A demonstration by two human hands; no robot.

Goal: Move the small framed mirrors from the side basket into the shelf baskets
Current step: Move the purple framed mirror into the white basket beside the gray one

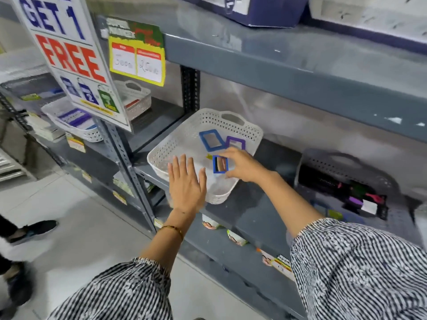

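- At the centre of the frame, a white perforated plastic basket with a cut-out handle [233, 125] sits on the grey metal shelf [251, 211]. Two small mirrors already lie flat inside it: a rectangular one with a light blue frame [211, 140] and, just to its right, one with a purple frame [235, 142].
- The right hand [242, 166] pinches a third small mirror, with a dark blue frame [220, 164], between thumb and fingertips. It is held tilted over the basket floor, near the other two and not yet laid down.
- At the right of the frame, a dark grey perforated basket [346, 172] holds a jumble of coloured items, too blurred to count. Judging by the task, this is likely the source, so more mirrors probably remain to move.
- The left hand [187, 181] is open and grasps nothing, fingers spread, palm down over the white basket's near rim; whether it touches the rim is unclear.
- Both forearms reach forward from striped black-and-white sleeves [360, 269], the right arm angled in from the lower right.
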